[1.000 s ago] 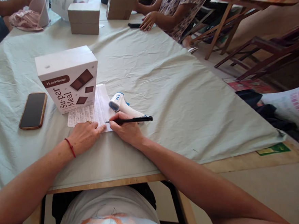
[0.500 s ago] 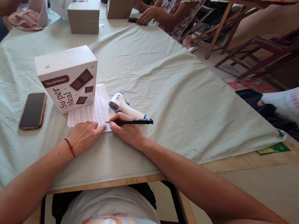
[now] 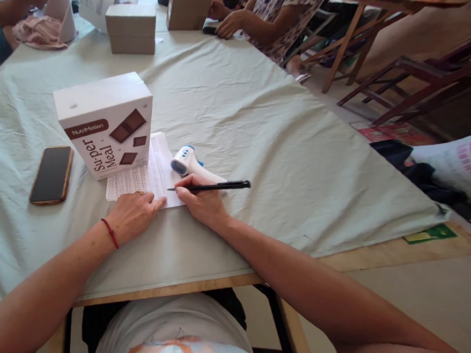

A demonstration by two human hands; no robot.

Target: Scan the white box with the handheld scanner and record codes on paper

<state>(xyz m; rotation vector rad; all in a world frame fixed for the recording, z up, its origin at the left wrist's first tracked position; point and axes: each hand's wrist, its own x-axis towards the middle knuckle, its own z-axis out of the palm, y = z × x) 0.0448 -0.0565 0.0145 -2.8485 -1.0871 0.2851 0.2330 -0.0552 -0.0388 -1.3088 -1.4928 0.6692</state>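
- Pen (image 3: pixel 216 186), black and slim, lies almost level across the right hand (image 3: pixel 203 203), its tip on the lower right part of the sheet of paper (image 3: pixel 150 174) and its capped end pointing away to the right over the pale green tablecloth (image 3: pixel 256 132).
- Right hand is clenched around the pen near the tip; the heel of the hand rests on the cloth just below the sheet.
- Left hand (image 3: pixel 131 216) lies flat, palm down, with its fingers spread on the lower edge of the paper, grasping nothing; a red cord (image 3: pixel 111 232) circles its wrist.
- Just behind the right hand a white and blue thermometer gun (image 3: pixel 188 163) lies on its side, touching the sheet's right edge.
- A white box (image 3: pixel 105 124) printed with brown squares stands on the top of the paper, covering part of it.
- A dark phone (image 3: pixel 52 174) lies face up to the left of the box, apart from it.
- Farther up the table stand two plain cardboard boxes (image 3: pixel 132 29), and another person's hand (image 3: pixel 228 23) rests on the cloth near the farther one.
- Wooden chairs (image 3: pixel 406 78) stand to the right of the table.
- The writing on the sheet is too small to read, and the pen's tip is partly masked by the fingers.
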